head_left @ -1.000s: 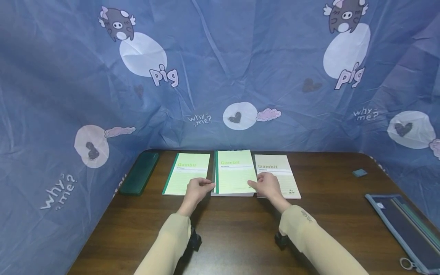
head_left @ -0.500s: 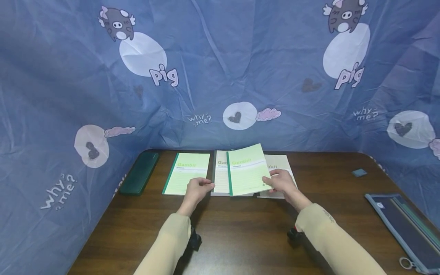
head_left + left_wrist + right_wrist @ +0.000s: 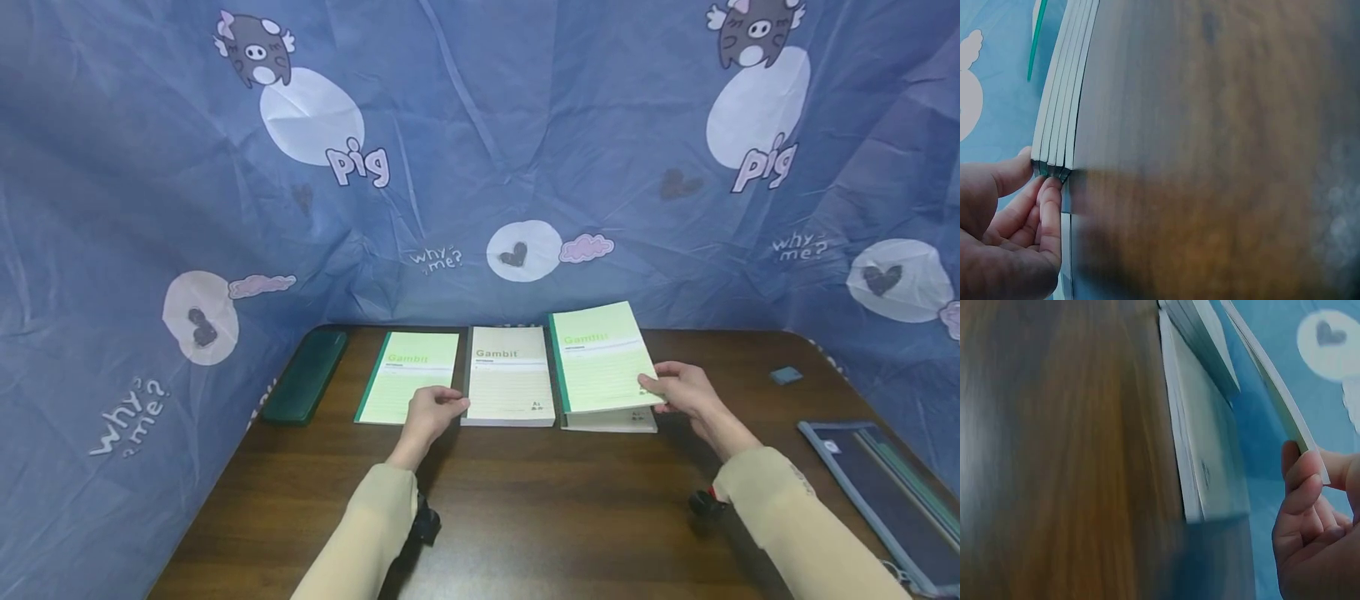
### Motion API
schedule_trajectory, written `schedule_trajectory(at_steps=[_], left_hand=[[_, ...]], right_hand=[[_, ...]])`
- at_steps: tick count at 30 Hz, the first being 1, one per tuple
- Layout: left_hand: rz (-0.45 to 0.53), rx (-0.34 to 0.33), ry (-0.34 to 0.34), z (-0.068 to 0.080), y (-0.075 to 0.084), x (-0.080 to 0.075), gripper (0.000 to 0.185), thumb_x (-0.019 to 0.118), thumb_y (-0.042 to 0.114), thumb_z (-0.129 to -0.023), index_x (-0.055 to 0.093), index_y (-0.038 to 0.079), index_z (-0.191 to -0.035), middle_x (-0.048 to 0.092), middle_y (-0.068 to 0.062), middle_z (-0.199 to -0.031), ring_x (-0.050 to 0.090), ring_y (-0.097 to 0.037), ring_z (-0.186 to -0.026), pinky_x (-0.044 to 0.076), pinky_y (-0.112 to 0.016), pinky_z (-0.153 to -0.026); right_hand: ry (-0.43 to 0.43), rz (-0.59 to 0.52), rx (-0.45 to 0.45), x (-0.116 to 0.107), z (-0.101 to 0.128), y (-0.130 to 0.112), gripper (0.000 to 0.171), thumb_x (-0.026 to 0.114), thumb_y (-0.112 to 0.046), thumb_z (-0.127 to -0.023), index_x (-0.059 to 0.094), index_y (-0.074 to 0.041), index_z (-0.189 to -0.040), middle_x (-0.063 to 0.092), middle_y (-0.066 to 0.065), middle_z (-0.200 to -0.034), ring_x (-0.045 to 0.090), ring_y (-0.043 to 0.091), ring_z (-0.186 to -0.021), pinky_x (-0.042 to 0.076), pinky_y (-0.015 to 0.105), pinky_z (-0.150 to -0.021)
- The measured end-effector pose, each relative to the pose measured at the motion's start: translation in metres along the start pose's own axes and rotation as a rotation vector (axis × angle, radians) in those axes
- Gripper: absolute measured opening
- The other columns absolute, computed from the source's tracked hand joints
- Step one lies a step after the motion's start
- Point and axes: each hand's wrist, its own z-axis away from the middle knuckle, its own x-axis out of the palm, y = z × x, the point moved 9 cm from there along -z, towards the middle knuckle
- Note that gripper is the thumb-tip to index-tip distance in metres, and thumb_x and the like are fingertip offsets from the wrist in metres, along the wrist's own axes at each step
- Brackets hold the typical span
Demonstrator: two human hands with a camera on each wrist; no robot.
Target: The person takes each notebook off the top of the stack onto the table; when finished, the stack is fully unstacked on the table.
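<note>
My right hand point(image 3: 688, 393) pinches the lower right corner of a light green notebook point(image 3: 602, 358) with a dark green spine. It hangs tilted above a cream notebook pile point(image 3: 617, 422), hiding most of it; a gap shows between them in the right wrist view. At the lower left corner of the middle stack of notebooks point(image 3: 510, 379), topped by a cream cover, rests my left hand point(image 3: 431, 415). In the left wrist view its thumb lies by the top corner and its bent fingers point(image 3: 1051, 200) touch the spines. Another light green notebook point(image 3: 412, 379) lies to the left.
A dark green case point(image 3: 305, 379) lies at the table's left edge. On the right are a small blue-grey piece point(image 3: 786, 376) and a dark mesh zip pouch point(image 3: 885, 492). A blue printed curtain point(image 3: 465, 167) stands right behind the brown table point(image 3: 525, 517).
My right hand has lifted the light green notebook off the middle stack and carried it right, over the right pile. The cream cover beneath now shows. The left hand has stayed put.
</note>
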Motion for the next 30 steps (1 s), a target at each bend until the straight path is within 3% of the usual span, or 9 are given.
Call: schedule_trajectory(at_steps=[9,18,30], left_hand=[[-0.011,0.024,0.002,0.001,0.002,-0.002,0.025,0.074,0.015,-0.09,0.071,-0.003,-0.107,0.07,-0.016,-0.104,0.065,-0.03,-0.1,0.051,-0.045,-0.089],[-0.011,0.008,0.001,-0.001,0.001,-0.001,0.025,0.074,0.016,-0.09,0.072,-0.002,-0.107,0.07,-0.013,-0.1,0.065,-0.026,-0.093,0.052,-0.041,-0.083],[-0.016,0.022,0.001,-0.002,0.001,-0.001,0.025,0.074,0.016,-0.09,0.072,-0.003,-0.107,0.07,-0.014,-0.101,0.065,-0.027,-0.093,0.052,-0.042,-0.083]], right_hand=[[0.023,0.051,0.039,-0.053,-0.001,0.028,0.071,0.064,-0.034,-0.098,0.037,0.013,-0.143,0.065,-0.005,-0.079,0.062,0.008,-0.063,0.053,0.024,-0.06],[0.038,0.104,0.082,-0.101,0.006,0.062,0.081,0.063,-0.04,-0.097,0.03,0.016,-0.144,0.061,-0.007,-0.077,0.062,0.006,-0.061,0.054,0.023,-0.062],[0.081,0.085,0.191,-0.129,0.009,0.096,0.083,0.063,-0.036,-0.097,0.024,0.02,-0.145,0.062,-0.01,-0.072,0.06,0.004,-0.057,0.051,0.021,-0.057]])
